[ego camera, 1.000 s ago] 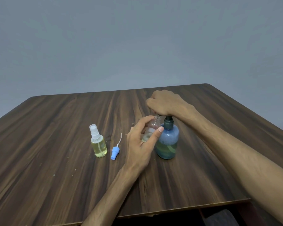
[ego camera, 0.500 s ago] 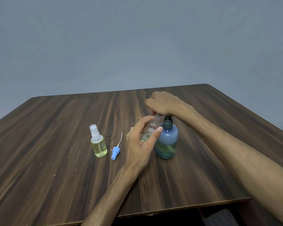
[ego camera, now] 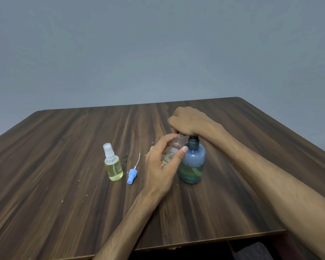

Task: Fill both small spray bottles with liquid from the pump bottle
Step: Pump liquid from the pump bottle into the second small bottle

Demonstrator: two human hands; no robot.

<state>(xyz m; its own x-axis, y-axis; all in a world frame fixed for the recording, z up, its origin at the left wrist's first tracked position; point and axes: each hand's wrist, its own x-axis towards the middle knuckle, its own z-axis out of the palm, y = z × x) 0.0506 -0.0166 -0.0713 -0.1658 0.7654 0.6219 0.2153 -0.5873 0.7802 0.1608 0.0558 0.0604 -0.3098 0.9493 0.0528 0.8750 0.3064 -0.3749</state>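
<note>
Left hand (ego camera: 160, 167): I am holding the open small spray bottle (ego camera: 174, 150) tilted, my thumb lying across its near side and my fingers curling round the far side, so it is pinched between them just beside the pump bottle (ego camera: 192, 164)
Right hand (ego camera: 189, 121): I am pressing down on the pump head, which my hand is covering; my fingers are curling over it, and I cannot tell how tightly they are closing round it
Open small spray bottle: it is clear, its cap is off, its bare neck is pointing up under my right hand; a little pale liquid is sitting at its bottom, and it is leaning against the pump bottle's shoulder
Pump bottle: it is blue and see-through, standing upright on the table (ego camera: 64, 166) with a dark collar at the neck; yellowish liquid is filling only its lower part
Filled spray bottle (ego camera: 114, 166): it is standing upright to the left, well apart from my hands, wearing a white sprayer and holding yellow liquid nearly to the shoulder
Blue sprayer cap (ego camera: 132, 175): it is lying on its side on the wood between the filled spray bottle and my left hand, its thin white tube pointing away from me
Table: dark wood grain, with a grey wall (ego camera: 158, 49) rising behind it
</note>
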